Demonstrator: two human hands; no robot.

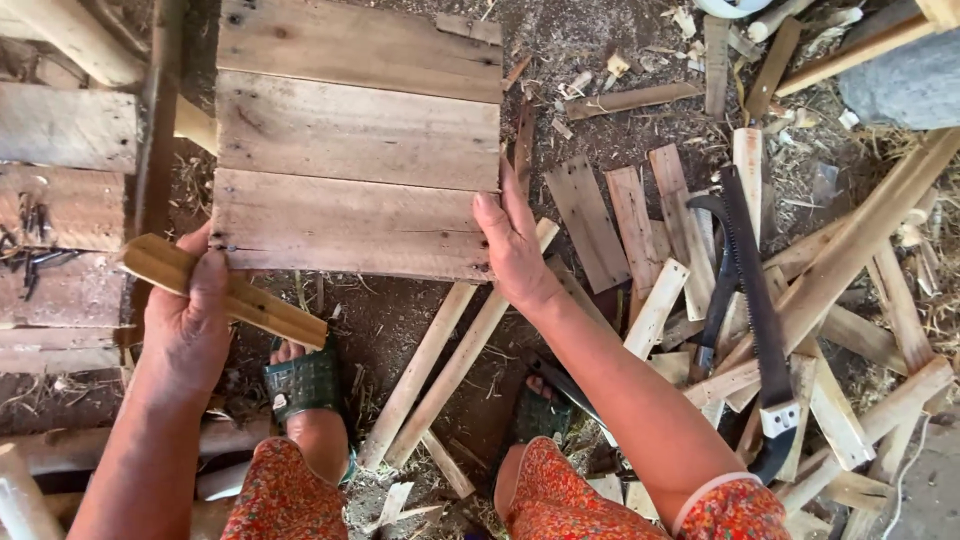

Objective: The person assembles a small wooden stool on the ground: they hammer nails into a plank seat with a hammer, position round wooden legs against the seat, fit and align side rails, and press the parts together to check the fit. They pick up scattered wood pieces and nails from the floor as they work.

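Head view, looking down: one wooden panel (355, 140) made of three visible horizontal boards lies on the dirt floor (400, 320), directly ahead of the person. The panel's lower edge sits between the two hands, which are well apart.

Right hand (512, 240): open and flat, fingers extended, pressed against the panel's right lower edge. It grips nothing.

Left hand (190, 320): closed around one short wooden stick (225, 292), which lies tilted, its upper end to the left. The thumb rests near the panel's lower left corner.

One hand saw (755, 300) with a dark blade lies on a heap of wood offcuts (850, 330) at the right, well apart from the panel, its handle nearest the person. One dark curved tool (715, 270) lies just beside the saw; its kind cannot be determined.

Two long thin slats (445, 365) lie side by side on the floor below the panel, running diagonally between the feet.

Two green sandals are visible: left sandal (302, 383) and right sandal (540, 415), the latter partly hidden by the forearm.

A cluster of dark nails (35, 240) lies on planks at the left edge; the count cannot be determined.
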